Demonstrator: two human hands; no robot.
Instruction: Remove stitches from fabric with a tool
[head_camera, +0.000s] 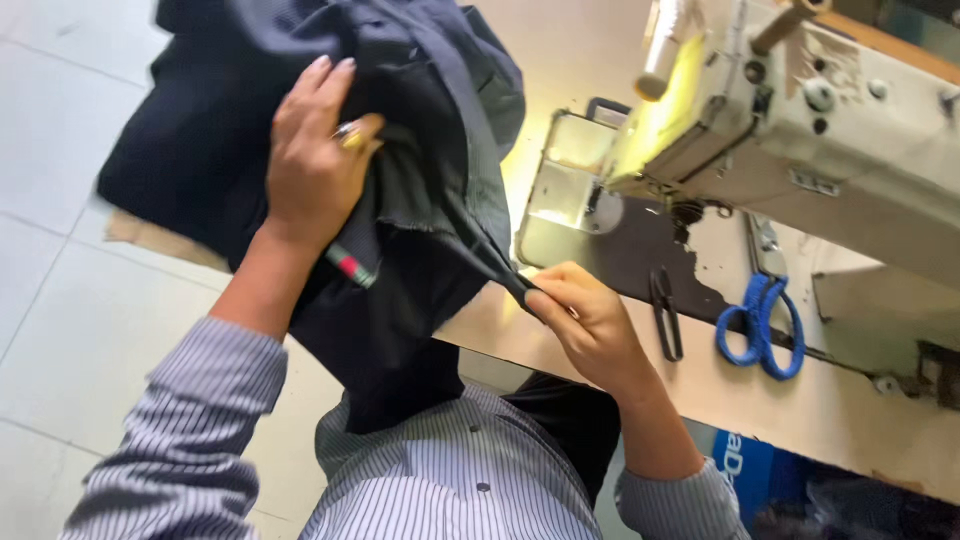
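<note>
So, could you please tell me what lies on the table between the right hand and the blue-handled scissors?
In the head view, small black thread snips lie on the table between the right hand and the blue-handled scissors.

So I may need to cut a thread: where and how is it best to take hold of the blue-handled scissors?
Probably by the blue-wrapped loops, coming from the near table edge: the handles point toward the person, and the blades run away under the sewing machine. The right hand, now pinching dark fabric, is nearest.
</note>
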